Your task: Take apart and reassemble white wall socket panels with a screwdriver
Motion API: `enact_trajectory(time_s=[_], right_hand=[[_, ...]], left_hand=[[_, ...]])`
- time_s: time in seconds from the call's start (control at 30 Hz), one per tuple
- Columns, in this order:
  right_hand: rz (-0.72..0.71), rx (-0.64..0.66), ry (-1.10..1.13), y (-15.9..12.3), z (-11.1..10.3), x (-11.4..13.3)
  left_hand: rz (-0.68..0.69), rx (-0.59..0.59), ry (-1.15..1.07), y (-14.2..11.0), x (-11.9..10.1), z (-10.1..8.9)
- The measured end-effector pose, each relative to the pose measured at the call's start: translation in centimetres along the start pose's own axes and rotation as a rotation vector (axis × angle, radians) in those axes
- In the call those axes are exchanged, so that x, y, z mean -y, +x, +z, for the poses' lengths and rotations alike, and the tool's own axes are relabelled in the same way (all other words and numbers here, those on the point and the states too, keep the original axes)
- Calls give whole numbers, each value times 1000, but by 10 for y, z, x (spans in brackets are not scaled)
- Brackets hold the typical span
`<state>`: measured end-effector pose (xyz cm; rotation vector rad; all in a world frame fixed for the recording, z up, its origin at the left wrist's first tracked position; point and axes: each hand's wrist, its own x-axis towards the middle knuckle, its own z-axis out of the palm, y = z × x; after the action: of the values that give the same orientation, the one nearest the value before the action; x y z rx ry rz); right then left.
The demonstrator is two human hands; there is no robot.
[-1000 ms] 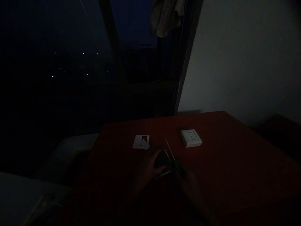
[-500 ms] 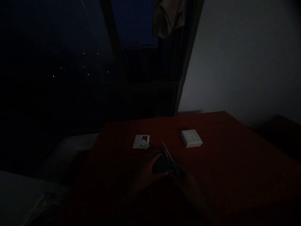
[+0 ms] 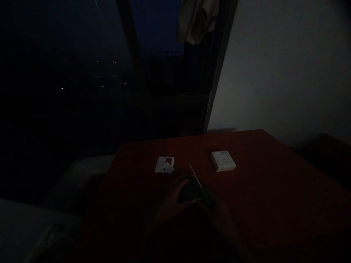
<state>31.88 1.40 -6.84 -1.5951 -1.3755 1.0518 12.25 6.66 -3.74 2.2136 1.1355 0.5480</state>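
Screwdriver (image 3: 203,193), frame (image 3: 161,164) to left, socket (image 3: 223,161) to right

Left hand (image 3: 173,198) curled, right hand (image 3: 217,210) gripping, adjacent

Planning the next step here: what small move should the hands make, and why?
Probably tilt the green-handled screwdriver with the slim metal shaft so its tip meets the dark, blocky piece. The left hand grips that piece; the right hand holds the screwdriver with its tip pointing past it. Too dark to tell exactly where to set it.
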Motion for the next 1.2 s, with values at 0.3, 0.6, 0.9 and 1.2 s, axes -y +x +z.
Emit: enact_trajectory(time_s=[0.3, 0.6, 0.9, 1.2], right_hand=[[-19, 1, -38, 1, 1, -4], [-59, -30, -21, 1, 2, -8], [0, -20, -30, 1, 2, -5], [-4, -23, -20, 1, 1, -2]], left_hand=[[-2, 1, -73, -1, 3, -1], [6, -17, -143, 1, 3, -3], [-30, -46, -167, -5, 9, -6], [-93, -83, -165, -14, 17, -1]])
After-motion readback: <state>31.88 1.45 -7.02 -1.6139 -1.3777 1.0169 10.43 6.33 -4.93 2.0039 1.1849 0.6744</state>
